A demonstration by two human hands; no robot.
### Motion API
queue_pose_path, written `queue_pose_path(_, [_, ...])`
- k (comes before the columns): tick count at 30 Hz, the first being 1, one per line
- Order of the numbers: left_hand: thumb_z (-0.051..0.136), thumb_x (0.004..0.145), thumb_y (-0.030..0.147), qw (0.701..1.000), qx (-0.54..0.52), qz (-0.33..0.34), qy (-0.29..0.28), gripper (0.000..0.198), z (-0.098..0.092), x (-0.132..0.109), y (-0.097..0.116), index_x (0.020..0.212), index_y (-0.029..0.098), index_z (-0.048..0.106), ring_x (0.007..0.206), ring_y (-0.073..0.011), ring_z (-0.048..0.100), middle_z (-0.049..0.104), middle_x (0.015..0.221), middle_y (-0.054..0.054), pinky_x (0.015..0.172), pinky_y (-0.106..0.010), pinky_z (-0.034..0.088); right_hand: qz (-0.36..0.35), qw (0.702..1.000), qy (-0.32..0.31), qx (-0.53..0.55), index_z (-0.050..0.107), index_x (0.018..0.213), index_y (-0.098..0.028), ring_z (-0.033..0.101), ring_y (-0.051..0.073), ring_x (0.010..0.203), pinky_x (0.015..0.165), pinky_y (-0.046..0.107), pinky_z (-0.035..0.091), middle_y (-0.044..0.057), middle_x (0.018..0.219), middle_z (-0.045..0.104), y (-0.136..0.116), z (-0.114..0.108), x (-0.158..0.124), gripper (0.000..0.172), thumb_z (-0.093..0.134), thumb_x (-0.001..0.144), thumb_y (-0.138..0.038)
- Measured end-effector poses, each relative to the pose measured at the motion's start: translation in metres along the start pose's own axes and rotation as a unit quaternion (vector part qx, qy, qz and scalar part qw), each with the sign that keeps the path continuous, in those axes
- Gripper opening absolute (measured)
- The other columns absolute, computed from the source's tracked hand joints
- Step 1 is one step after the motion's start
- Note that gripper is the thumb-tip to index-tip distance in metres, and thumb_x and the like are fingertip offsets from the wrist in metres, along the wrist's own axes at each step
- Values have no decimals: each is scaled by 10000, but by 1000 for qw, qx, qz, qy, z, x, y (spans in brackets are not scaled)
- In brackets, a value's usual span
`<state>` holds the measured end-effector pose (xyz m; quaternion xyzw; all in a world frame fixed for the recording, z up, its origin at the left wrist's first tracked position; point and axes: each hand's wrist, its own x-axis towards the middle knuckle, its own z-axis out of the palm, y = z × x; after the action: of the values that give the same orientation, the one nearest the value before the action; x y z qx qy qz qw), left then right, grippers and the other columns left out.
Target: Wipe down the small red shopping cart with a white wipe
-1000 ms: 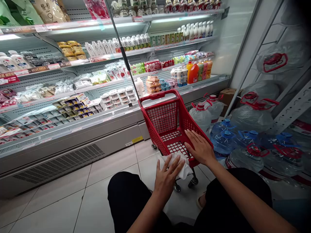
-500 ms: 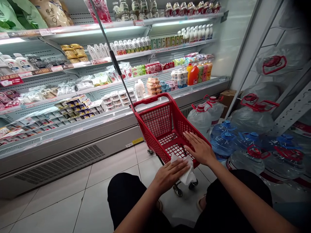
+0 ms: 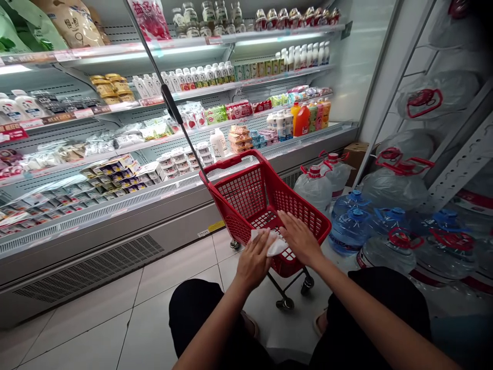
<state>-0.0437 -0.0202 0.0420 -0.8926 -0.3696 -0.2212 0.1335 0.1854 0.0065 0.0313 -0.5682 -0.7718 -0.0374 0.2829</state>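
Red plastic cart (image 3: 242, 194), head view: standing on pale floor tiles (image 3: 169, 293) before the person's knees, chilled display case (image 3: 185, 220) behind, big water bottles (image 3: 348, 231) to its right. Left hand (image 3: 254, 261) at the near rim, fingers straight, white tissue (image 3: 278, 247) against its palm side; cannot tell whether pinched. Right hand (image 3: 300, 239) flat, fingers extended, over the basket; contact unclear.

A red grid-walled shopping cart (image 3: 295, 208) stands upright on its wheels (image 3: 285, 304); a crumpled white tissue (image 3: 278, 246) is at its near end.
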Motion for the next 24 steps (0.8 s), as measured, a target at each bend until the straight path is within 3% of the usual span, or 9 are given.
queue_pose_path(2, [504, 1041, 284, 999, 4, 34, -10, 573, 3, -2, 10, 1605, 229, 418, 1589, -273, 300, 359, 1698, -102, 1234, -470, 395, -1, 1000, -3, 12, 13, 1694, -337, 298, 205, 1580, 1275, 465, 298, -19, 1713, 310, -20, 2, -6, 625, 173, 1110, -494])
queue_pose_path(4, [524, 1037, 298, 998, 5, 59, -21, 563, 3, 1, 5, 1592, 258, 438, 1581, -273, 320, 350, 1703, -90, 1240, -469, 385, 11, 1000, -2, 7, -27, 1690, -331, 282, 216, 1587, 1287, 479, 269, -16, 1723, 279, -28, 0, -12, 649, 185, 1106, -520])
queue_pose_path(9, [428, 1083, 267, 1000, 24, -11, -8, 509, -4, 26, -47, 1591, 252, 439, 1541, -243, 403, 437, 1659, -76, 1239, -462, 393, 6, 1000, -8, -16, -75, 1680, -315, 276, 225, 1589, 1289, 496, 261, -11, 1728, 266, 1, -10, -13, 670, 209, 1108, -517])
queue_pose_path(11, [392, 1095, 249, 999, 24, -29, 6, 483, -4, 35, -57, 1571, 213, 464, 1537, -234, 409, 490, 1624, -82, 1255, -464, 374, -2, 1000, -9, -15, -50, 1684, -320, 275, 223, 1589, 1287, 492, 265, -10, 1727, 270, 13, -11, -11, 658, 209, 1110, -512])
queue_pose_path(13, [395, 1094, 240, 999, 16, -25, 14, 475, 1, 39, -49, 1561, 198, 474, 1535, -227, 413, 517, 1604, -81, 1264, -464, 364, 4, 1000, -9, -11, -24, 1688, -320, 291, 227, 1583, 1285, 503, 266, 3, 1721, 292, 18, -12, -8, 648, 193, 1111, -518])
queue_pose_path(19, [435, 1064, 238, 999, -20, 26, 24, 541, 21, 30, 14, 1600, 169, 405, 1544, -216, 396, 502, 1615, -77, 1282, -443, 341, 40, 999, -2, 9, -90, 1677, -332, 284, 208, 1586, 1276, 482, 296, -11, 1727, 275, -8, -11, -14, 636, 146, 1113, -509])
queue_pose_path(21, [432, 1061, 235, 998, -24, 48, 19, 553, 21, 30, 13, 1609, 172, 391, 1546, -208, 391, 496, 1619, -68, 1286, -433, 335, 43, 999, -1, -2, -116, 1670, -338, 271, 213, 1591, 1277, 486, 292, -24, 1731, 257, -13, -14, -18, 657, 172, 1109, -524])
queue_pose_path(24, [412, 1066, 216, 1000, -8, 6, 20, 532, 13, 38, -20, 1598, 224, 418, 1532, -204, 416, 513, 1608, -45, 1269, -445, 363, 50, 999, 3, -16, -138, 1666, -324, 260, 225, 1595, 1280, 504, 283, -15, 1735, 242, -7, -19, -22, 689, 195, 1103, -542])
